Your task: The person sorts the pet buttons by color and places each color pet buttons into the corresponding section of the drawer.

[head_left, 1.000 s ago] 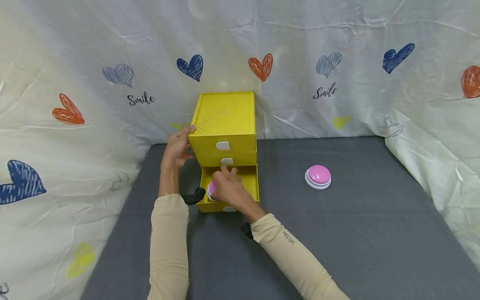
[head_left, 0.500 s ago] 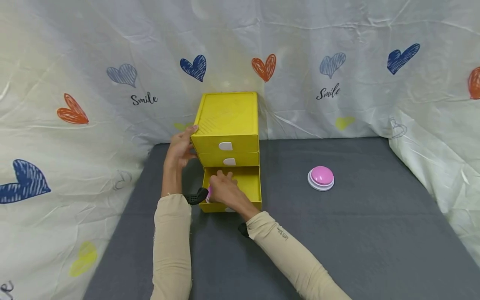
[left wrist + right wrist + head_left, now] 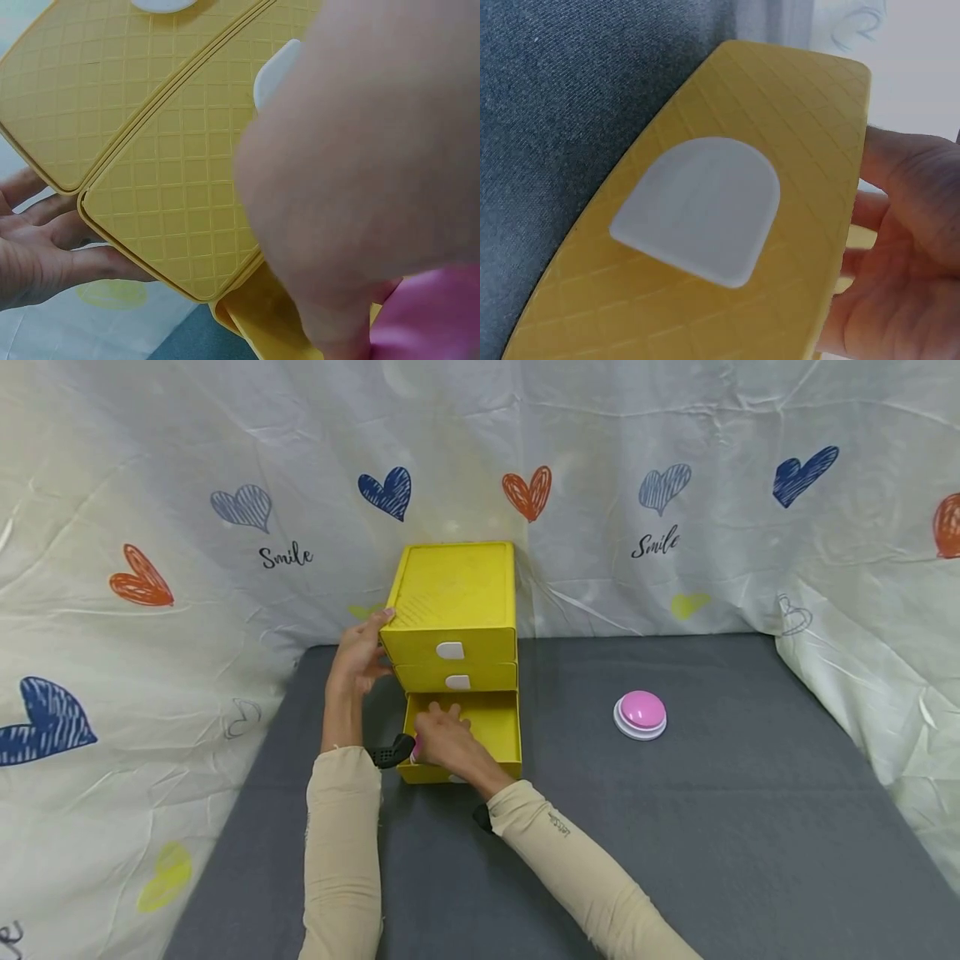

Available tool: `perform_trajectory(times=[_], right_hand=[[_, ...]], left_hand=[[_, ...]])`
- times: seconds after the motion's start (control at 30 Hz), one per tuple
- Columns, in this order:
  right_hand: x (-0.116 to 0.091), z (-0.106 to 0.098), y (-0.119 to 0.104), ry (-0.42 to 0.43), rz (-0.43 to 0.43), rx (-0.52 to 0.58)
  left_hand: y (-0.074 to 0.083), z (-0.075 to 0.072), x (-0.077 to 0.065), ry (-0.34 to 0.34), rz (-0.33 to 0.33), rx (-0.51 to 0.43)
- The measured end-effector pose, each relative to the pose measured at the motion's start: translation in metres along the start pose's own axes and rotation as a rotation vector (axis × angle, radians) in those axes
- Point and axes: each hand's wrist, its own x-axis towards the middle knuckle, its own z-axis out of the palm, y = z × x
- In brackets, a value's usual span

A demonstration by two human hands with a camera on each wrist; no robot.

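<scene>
A yellow drawer unit (image 3: 457,589) with white tabs stands at the back, its bottom drawer (image 3: 498,739) pulled out. My left hand (image 3: 358,656) rests against the unit's left side, one fingertip on the top front corner; in the left wrist view its fingers (image 3: 56,217) lie along the side wall. My right hand (image 3: 450,739) reaches down into the drawer and grips a pink domed push button (image 3: 417,748), mostly hidden by the hand. In the left wrist view, the thumb is right beside the pink dome (image 3: 427,319). The drawer front (image 3: 802,120) fills much of the right wrist view.
Another pink push button (image 3: 642,712) on a white base lies on the dark grey tabletop (image 3: 675,843), right of the unit. A white curtain (image 3: 585,427) printed with hearts hangs behind and along the sides.
My right hand has shifted slightly left and lower in the drawer, covering more of the pink push button. The left hand keeps its place on the unit. The head view has shifted slightly.
</scene>
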Motion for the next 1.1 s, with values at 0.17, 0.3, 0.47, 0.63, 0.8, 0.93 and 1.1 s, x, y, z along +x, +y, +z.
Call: perform_trajectory(times=[0.17,0.3,0.47,0.63,0.8,0.93,1.1], right_hand=[[0.001,-0.001,0.003,-0.046,-0.008,-0.037],[0.0,-0.001,0.007,-0.074,-0.036,-0.027],[-0.006,-0.005,0.012,-0.02,-0.05,-0.025],[-0.015,-0.016,0.018,0.046,-0.085,0.032],[-0.029,-0.032,0.03,0.104,-0.087,0.106],[-0.042,-0.042,0.042,0.147,-0.049,0.139],[-0.059,-0.049,0.06,0.223,-0.009,0.141]], left_hand=[[0.0,-0.001,0.001,-0.008,-0.011,-0.008],[0.0,-0.001,0.002,-0.004,-0.015,-0.002],[0.0,0.0,0.001,-0.005,-0.023,0.006],[0.005,0.002,-0.004,0.001,-0.025,0.029],[0.011,0.006,-0.013,-0.012,0.001,0.028],[0.011,0.006,-0.014,-0.024,0.012,0.034],[0.007,0.004,-0.007,-0.01,-0.009,0.033]])
